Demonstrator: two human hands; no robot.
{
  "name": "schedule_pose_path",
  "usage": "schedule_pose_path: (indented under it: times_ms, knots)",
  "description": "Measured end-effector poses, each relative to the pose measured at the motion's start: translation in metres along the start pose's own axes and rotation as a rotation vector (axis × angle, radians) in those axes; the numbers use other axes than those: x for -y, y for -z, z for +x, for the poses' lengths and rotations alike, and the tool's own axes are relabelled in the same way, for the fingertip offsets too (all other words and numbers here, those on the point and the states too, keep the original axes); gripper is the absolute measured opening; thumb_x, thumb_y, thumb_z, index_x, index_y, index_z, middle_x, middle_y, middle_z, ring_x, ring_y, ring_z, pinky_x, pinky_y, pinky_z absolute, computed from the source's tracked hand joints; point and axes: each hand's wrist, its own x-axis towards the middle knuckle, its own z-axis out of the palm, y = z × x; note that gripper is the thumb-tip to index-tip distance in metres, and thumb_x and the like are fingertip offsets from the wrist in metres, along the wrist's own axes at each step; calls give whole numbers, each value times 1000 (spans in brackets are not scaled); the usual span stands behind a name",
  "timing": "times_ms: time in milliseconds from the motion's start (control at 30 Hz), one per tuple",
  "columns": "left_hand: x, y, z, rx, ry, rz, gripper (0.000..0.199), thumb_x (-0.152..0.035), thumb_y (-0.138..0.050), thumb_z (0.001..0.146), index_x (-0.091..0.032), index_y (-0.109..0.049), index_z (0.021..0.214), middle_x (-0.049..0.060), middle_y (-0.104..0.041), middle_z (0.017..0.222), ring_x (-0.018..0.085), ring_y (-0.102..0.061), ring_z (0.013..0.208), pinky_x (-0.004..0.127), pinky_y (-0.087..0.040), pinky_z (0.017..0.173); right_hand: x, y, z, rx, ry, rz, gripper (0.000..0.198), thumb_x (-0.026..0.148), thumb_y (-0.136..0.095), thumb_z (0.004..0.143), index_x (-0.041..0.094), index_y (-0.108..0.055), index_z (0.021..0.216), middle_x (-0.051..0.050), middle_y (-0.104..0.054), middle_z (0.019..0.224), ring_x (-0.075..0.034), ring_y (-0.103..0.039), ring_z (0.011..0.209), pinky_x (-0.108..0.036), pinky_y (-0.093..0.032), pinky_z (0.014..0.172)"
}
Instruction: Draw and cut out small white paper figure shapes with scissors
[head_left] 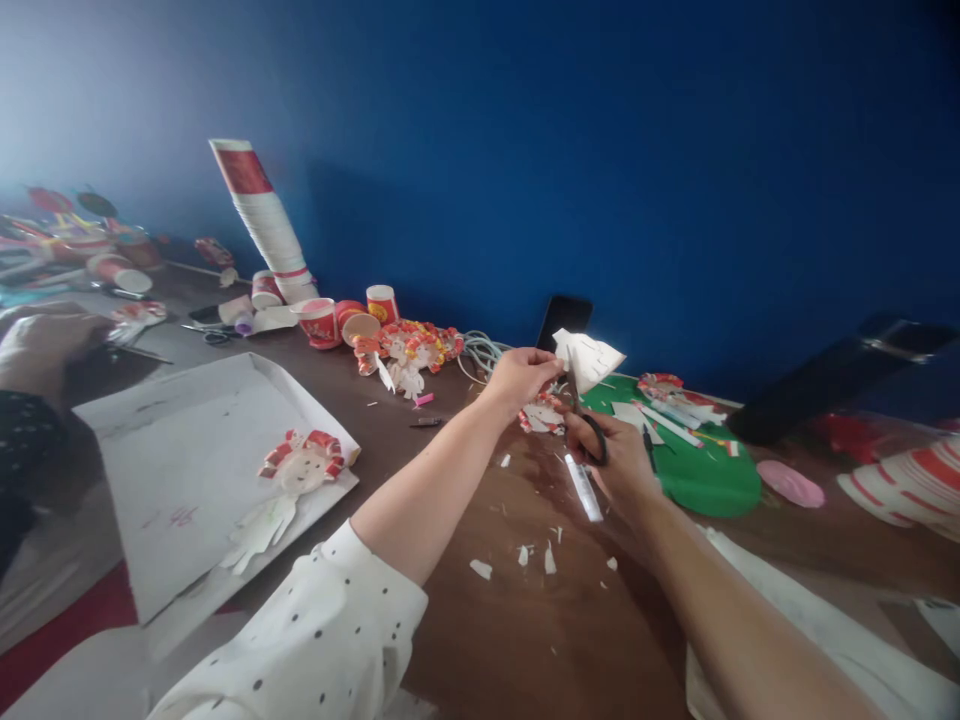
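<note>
My left hand (523, 380) pinches a white piece of paper (592, 358) at its left edge, holding it up above the table. Faint drawn lines mark the paper. In my right hand (619, 460) is a pair of scissors (596, 437), its dark handle looped round my fingers and its blades pointing up at the paper's lower edge. A white glue tube (583, 488) lies on the table just below my right hand. Small paper scraps (550, 558) are scattered nearer to me. Behind my hands sits a red-and-white paper cutout (541, 415), partly covered.
A tall leaning stack of paper cups (266, 215) stands against the blue wall. Decorated cutouts (409, 350) lie beside cups (319, 322). A green disc (705, 470) holds paper strips. A phone (564, 318) leans behind. Another person's hand (52, 345) is at far left, near a large white sheet (195, 480).
</note>
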Motion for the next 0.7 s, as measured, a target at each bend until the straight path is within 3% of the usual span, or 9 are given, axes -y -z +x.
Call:
schedule_pose_path:
  times_ms: [167, 367, 533, 700]
  knots:
    - [-1, 2, 0, 7, -4, 23, 8, -18, -66, 79, -13, -63, 73, -3, -54, 54, 6, -44, 49, 21, -38, 54, 1, 3, 0, 10, -10, -61, 38, 49, -70, 78, 18, -61, 59, 2, -51, 49, -9, -42, 48, -25, -31, 47]
    - [-3, 2, -2, 14, 3, 26, 9, -17, -66, 79, -13, -63, 72, -3, -53, 54, 6, -44, 48, 21, -36, 52, 2, 3, 1, -10, -9, -85, 33, 51, -71, 76, 18, -71, 76, 3, -52, 50, -10, -42, 46, -25, -31, 46]
    - [0, 2, 1, 17, 10, 3, 10, -17, -69, 79, -13, -63, 71, -2, -55, 55, 5, -44, 48, 20, -37, 53, -1, 4, 0, -7, 10, -106, 35, 49, -70, 78, 18, -65, 65, 2, -51, 49, -9, -41, 47, -25, -30, 46]
    - [3, 1, 2, 11, 22, -39, 9, -17, -69, 79, -13, -64, 72, -2, -56, 56, 6, -46, 48, 20, -41, 54, -6, 1, 1, -5, 9, -51, 33, 49, -69, 79, 18, -67, 69, 2, -51, 50, -10, -42, 48, -25, -30, 46]
